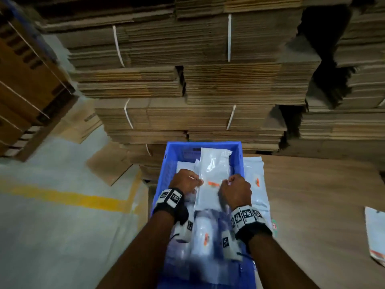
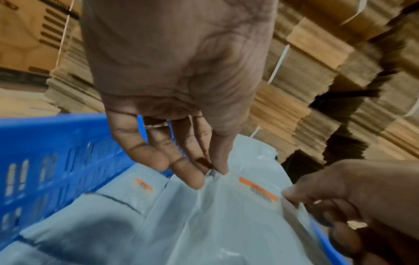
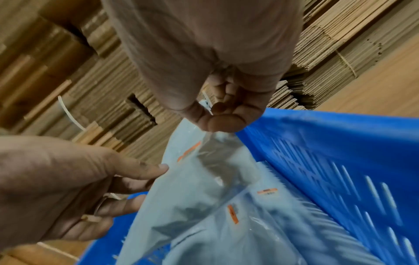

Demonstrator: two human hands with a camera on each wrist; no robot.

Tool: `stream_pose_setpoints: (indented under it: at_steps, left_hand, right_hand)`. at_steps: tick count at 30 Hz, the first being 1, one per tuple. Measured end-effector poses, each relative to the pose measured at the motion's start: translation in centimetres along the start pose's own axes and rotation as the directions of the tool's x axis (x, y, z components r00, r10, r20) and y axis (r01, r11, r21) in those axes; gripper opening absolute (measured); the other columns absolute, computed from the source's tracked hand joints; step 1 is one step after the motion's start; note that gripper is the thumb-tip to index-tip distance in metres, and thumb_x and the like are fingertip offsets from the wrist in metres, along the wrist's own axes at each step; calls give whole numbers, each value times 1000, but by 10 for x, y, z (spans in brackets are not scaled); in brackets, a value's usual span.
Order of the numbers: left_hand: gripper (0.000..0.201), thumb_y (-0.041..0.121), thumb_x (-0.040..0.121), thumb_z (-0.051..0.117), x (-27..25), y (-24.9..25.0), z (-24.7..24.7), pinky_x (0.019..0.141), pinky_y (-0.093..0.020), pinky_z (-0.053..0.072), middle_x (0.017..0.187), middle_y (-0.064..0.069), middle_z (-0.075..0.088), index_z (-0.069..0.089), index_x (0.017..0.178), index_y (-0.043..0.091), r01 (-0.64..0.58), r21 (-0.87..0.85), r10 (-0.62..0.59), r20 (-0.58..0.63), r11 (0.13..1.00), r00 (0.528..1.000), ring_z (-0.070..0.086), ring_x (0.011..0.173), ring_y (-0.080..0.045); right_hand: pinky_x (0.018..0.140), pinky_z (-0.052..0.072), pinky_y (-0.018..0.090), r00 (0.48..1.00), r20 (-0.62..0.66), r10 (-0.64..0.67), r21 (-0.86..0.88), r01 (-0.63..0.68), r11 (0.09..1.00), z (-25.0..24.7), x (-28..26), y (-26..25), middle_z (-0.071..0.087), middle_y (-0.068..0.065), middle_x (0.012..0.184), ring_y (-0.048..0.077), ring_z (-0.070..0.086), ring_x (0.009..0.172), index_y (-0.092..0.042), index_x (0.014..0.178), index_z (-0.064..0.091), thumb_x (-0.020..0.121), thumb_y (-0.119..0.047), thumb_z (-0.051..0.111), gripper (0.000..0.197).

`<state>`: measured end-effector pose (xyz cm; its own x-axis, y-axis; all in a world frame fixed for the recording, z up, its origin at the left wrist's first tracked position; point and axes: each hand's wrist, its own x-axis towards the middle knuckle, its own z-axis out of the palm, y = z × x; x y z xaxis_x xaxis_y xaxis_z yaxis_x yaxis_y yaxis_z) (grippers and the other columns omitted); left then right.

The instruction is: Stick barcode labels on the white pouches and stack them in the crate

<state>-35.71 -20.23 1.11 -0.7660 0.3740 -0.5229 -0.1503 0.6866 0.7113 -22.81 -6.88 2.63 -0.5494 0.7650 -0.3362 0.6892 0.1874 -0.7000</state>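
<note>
A white pouch [image 1: 212, 174] with an orange barcode label [image 1: 213, 184] is held over the blue crate [image 1: 173, 151]. My left hand [image 1: 199, 182] pinches its left edge and my right hand [image 1: 228, 182] pinches its right edge. In the left wrist view the left fingertips [image 2: 199, 181] pinch the pouch [image 2: 226, 224] beside the label [image 2: 258, 190], and the right hand [image 2: 294, 195] holds the other edge. In the right wrist view the right hand [image 3: 215, 120] grips the pouch [image 3: 192, 188] at its top, with the left hand [image 3: 158, 170] at its side. Several labelled pouches [image 1: 203, 236] lie in the crate below.
Tall stacks of flattened cardboard [image 1: 187, 84] stand right behind the crate. More white pouches [image 1: 255, 184] lie to the crate's right on a cardboard sheet [image 1: 323, 205], and another pouch [image 1: 375, 236] lies at the far right edge. A yellow line [image 1: 73, 197] marks the floor on the left.
</note>
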Motion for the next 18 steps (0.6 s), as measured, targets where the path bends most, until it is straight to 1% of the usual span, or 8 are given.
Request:
stream_pose_setpoints:
  at_steps: [3,5,8,9,11,13,15,18]
  left_hand:
    - [17,13,75,87,27,-13,4,56,-37,57,56,-2,67,70,75,12,118,0,-118,85,993,989,62,48,-21]
    - [15,11,76,85,38,-19,12,55,-33,51,54,-4,65,69,77,10,174,-24,-169,145,984,975,60,47,-21]
    - [8,9,84,78,52,-21,24,48,-28,50,58,-3,69,71,83,6,228,-70,-206,236,971,950,65,52,-22]
    - [7,8,84,77,59,-20,26,49,-33,56,62,-4,71,71,84,5,236,-87,-208,253,968,945,68,56,-24]
    - [11,6,81,80,71,-18,33,61,-44,60,72,-14,72,70,78,3,250,-121,-208,280,961,937,70,62,-30]
    - [16,6,81,81,83,-14,39,44,-31,52,72,-18,67,68,74,3,243,-105,-208,267,964,941,64,54,-26]
    - [20,10,82,82,92,-12,45,38,-20,42,67,-16,66,67,71,3,230,-58,-206,275,971,939,60,44,-22]
    - [28,36,74,86,105,-10,50,55,-28,56,76,-8,75,74,76,11,115,172,-154,239,978,959,72,62,-24]
  right_hand:
    - [89,49,38,996,26,81,-87,-79,993,19,9,-2,65,23,118,43,63,110,-6,108,63,94,-19,60,20]
    - [81,46,35,993,55,101,-173,-90,981,28,7,-3,65,22,114,42,64,109,-2,111,62,94,-17,58,23]
    - [59,54,40,990,98,104,-231,-79,970,43,14,-1,67,28,80,47,70,71,6,90,61,80,-15,55,24]
    - [57,53,39,997,47,67,-302,-50,952,49,17,5,67,27,82,45,70,70,4,92,60,80,-18,54,26]
    - [72,45,32,991,50,127,-312,-106,944,57,16,13,63,22,110,39,66,98,0,117,56,90,-18,56,32]
    - [78,35,28,986,68,149,-270,-126,955,63,18,25,55,19,128,35,58,112,-4,132,50,94,-16,58,40]
    - [80,37,28,985,84,148,-284,-119,951,71,16,32,51,17,132,33,57,115,-6,137,47,95,-17,58,45]
    - [87,47,36,978,139,155,-360,-96,928,88,9,39,53,20,129,37,60,115,-3,132,47,92,-23,59,45]
